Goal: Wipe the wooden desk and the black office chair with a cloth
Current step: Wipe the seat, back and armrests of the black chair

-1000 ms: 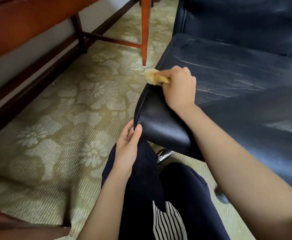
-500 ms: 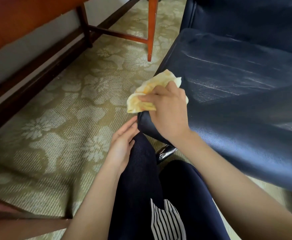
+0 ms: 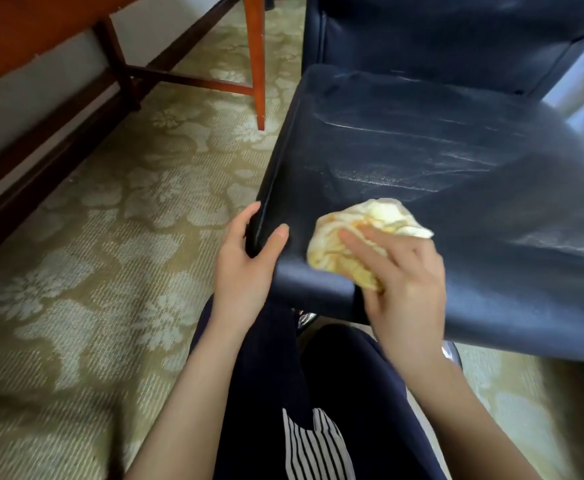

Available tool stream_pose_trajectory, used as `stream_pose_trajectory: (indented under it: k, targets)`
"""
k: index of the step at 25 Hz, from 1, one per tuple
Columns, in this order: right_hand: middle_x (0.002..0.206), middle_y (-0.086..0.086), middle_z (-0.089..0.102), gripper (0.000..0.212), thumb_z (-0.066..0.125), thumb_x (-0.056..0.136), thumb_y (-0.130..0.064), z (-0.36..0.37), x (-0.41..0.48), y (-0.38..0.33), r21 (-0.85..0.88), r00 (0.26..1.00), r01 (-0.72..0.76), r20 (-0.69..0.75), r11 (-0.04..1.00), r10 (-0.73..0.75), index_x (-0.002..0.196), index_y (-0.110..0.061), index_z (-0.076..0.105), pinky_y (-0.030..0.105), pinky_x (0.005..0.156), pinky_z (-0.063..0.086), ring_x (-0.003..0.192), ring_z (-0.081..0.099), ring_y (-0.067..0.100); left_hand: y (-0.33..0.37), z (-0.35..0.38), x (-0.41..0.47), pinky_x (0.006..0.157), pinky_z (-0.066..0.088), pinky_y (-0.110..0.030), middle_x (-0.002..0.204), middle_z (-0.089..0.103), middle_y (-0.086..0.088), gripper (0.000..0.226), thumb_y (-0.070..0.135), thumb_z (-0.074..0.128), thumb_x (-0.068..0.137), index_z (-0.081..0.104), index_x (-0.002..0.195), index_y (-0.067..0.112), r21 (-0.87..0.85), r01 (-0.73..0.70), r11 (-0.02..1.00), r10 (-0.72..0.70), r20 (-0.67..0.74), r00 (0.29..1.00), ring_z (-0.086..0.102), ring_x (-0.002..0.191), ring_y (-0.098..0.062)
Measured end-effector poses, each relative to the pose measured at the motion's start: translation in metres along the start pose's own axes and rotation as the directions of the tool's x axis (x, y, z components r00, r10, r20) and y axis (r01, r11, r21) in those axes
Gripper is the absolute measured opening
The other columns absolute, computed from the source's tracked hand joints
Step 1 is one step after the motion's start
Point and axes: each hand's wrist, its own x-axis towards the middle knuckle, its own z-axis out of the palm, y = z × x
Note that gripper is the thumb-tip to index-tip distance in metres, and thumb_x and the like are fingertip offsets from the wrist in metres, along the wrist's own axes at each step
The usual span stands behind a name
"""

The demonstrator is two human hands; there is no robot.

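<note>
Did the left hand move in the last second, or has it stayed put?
Yes. The left hand has come up from below the chair seat's front corner and now grips that corner, thumb on top.

Floor: olive-gold carpet [image 3: 76, 271] with a pale floral pattern. Left side: pale wall [image 3: 24, 109] above a dark wooden baseboard [image 3: 41, 171]. Bright area at upper right edge.

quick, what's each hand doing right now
Left hand: grips the chair at its front corner, thumb on top.
Right hand: holds the cloth, pressed on the chair.
</note>
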Motion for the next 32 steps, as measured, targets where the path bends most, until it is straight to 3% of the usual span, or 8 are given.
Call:
stream_pose_trajectory:
  k: [4,8,12,15,19,22,28,32]
  targets:
    - [0.107,0.007,0.069,0.054,0.053,0.073,0.010,-0.019,0.036,0.040,-0.136,0.962,-0.274,-0.025,0.952,0.273,0.114,-0.021,0.069,0.047,0.081,0.044,0.090,0.051,0.038,0.017,0.020,0.038,0.115,0.021,-0.048,0.149,0.037,-0.001,0.056,0.041,0.048,0.095,0.033,0.145,0.019,0.321,-0.109,0.941,0.097,0.055,0.994,0.032,0.138,-0.017]
    - [0.105,0.013,0.063,0.046,0.046,0.084,0.000,-0.017,0.075,0.068,-0.309,0.865,-0.482,-0.020,0.820,0.501,0.120,-0.022,0.064,0.043,0.080,0.038,0.094,0.046,0.037,0.027,0.032,0.072,0.114,0.016,-0.054,0.150,0.033,-0.009,0.050,0.040,0.028,0.101,0.034,0.145,0.016,0.504,-0.033,0.863,0.005,0.057,0.998,0.025,0.140,-0.026]
    - [0.106,0.013,0.057,0.038,0.041,0.089,-0.021,0.013,0.101,0.033,-0.442,0.901,-0.262,0.206,0.858,0.381,0.124,-0.029,0.055,0.036,0.076,0.030,0.102,0.049,0.034,0.025,0.035,0.067,0.112,0.018,-0.050,0.144,0.039,-0.009,0.045,0.035,0.019,0.103,0.042,0.138,0.019,0.486,0.014,0.874,-0.014,-0.004,1.000,0.028,0.137,-0.025]
    - [0.112,0.010,0.056,0.037,0.046,0.090,-0.030,0.030,0.098,-0.004,-0.274,0.937,-0.134,0.278,0.952,0.212,0.126,-0.028,0.055,0.037,0.086,0.032,0.105,0.046,0.033,0.021,0.034,0.068,0.109,0.024,-0.046,0.137,0.047,-0.012,0.046,0.034,0.019,0.103,0.047,0.134,0.015,0.446,-0.015,0.895,0.044,-0.055,0.998,0.037,0.128,-0.028]
    - [0.105,0.008,0.064,0.032,0.068,0.082,-0.018,0.022,0.068,-0.017,0.086,0.971,-0.012,0.239,0.996,-0.009,0.113,-0.022,0.070,0.041,0.083,0.045,0.088,0.053,0.036,0.017,0.032,0.067,0.108,0.026,-0.049,0.133,0.052,-0.010,0.052,0.040,0.018,0.099,0.052,0.129,0.016,0.452,-0.050,0.891,0.107,-0.100,0.989,0.042,0.124,-0.028]
    - [0.100,0.003,0.066,0.036,0.070,0.078,-0.009,0.002,0.057,0.014,0.130,0.953,0.078,0.280,0.988,-0.112,0.110,-0.025,0.072,0.043,0.077,0.048,0.084,0.053,0.031,0.021,0.037,0.060,0.108,0.025,-0.054,0.132,0.052,-0.007,0.051,0.043,0.018,0.100,0.054,0.128,0.019,0.447,-0.039,0.894,0.105,-0.125,0.987,0.044,0.123,-0.027]
    - [0.111,0.006,0.063,0.034,0.063,0.086,-0.005,-0.010,0.076,0.073,0.008,0.973,-0.062,0.224,0.998,0.059,0.113,-0.025,0.069,0.041,0.089,0.041,0.088,0.046,0.033,0.025,0.038,0.055,0.106,0.027,-0.055,0.132,0.051,-0.010,0.048,0.043,0.022,0.100,0.053,0.127,0.018,0.482,0.002,0.876,0.076,-0.141,0.987,0.043,0.123,-0.032]
    - [0.116,0.008,0.058,0.028,0.050,0.096,-0.021,0.012,0.128,0.107,-0.141,0.920,-0.177,0.329,0.974,0.214,0.119,-0.024,0.065,0.041,0.095,0.033,0.106,0.045,0.035,0.025,0.037,0.052,0.106,0.028,-0.054,0.129,0.054,-0.013,0.049,0.038,0.020,0.101,0.054,0.128,0.014,0.448,0.021,0.894,0.061,-0.168,0.984,0.044,0.123,-0.034]
